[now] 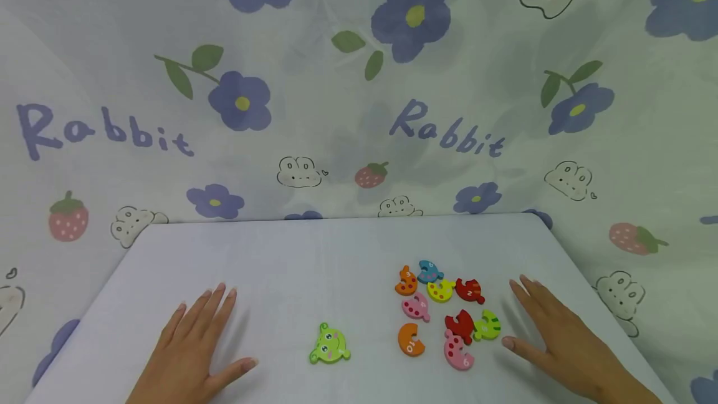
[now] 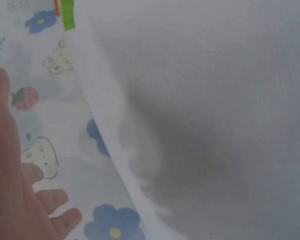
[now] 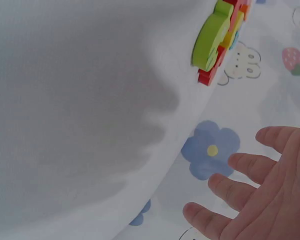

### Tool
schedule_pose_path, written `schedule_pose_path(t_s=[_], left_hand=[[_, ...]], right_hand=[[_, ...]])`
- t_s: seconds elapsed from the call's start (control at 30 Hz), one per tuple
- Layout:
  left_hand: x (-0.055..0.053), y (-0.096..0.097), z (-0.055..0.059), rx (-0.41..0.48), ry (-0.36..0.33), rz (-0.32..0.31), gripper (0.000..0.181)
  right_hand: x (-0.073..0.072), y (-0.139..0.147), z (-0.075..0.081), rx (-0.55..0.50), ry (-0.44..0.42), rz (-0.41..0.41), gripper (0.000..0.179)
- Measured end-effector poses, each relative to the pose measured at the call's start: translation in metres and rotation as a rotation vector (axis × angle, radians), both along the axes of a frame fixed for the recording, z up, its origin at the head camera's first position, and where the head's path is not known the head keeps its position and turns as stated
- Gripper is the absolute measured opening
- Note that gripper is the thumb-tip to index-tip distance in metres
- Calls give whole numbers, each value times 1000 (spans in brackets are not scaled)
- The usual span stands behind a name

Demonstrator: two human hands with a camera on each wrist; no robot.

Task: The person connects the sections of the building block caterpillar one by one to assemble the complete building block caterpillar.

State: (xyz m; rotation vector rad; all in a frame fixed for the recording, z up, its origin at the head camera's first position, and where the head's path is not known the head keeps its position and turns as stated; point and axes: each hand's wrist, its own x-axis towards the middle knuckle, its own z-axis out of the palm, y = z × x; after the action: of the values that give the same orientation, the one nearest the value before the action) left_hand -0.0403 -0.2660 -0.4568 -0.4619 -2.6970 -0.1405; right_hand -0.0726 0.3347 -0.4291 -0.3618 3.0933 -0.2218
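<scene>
My left hand is spread palm down over the left of the white table, fingers straight and holding nothing. To its right lies a green smiling face piece with small knobs. On the other side my right hand is likewise spread, just right of a loose cluster of colourful curved pieces. Nearest to it is a green striped piece, which touches a red piece. Beside them are a pink piece marked 9 and an orange piece marked 10. In the right wrist view the fingers are extended.
Farther back in the cluster are a pink spotted piece, an orange piece, a blue piece, a yellow piece and a red piece marked 2. The white table ends at a printed cloth.
</scene>
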Motion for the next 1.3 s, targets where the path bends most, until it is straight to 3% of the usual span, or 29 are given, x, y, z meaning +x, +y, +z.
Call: schedule_pose_path(t_s=[0.13,0.37,0.57,0.77,1.03,1.3], left_hand=[[-1,1,0,16,-9,-6,115],[-6,20,4,67,-74,-99,97],[-10,37,11,104,-145,-108,86],[-14,56,9,84,-222,-136,73],[-20,86,11,47,-248,-244,54],[-26,103,3,81,-328,-290,64]], right_hand=[[-1,-1,0,-6,13,1,105],[-14,-4,0,-65,-51,-22,102],[-26,-10,-2,-68,-54,-15,86],[-41,-20,4,-49,-78,-87,76],[-57,-26,5,-132,-115,-195,75],[-68,-44,-3,-117,-170,-242,88]])
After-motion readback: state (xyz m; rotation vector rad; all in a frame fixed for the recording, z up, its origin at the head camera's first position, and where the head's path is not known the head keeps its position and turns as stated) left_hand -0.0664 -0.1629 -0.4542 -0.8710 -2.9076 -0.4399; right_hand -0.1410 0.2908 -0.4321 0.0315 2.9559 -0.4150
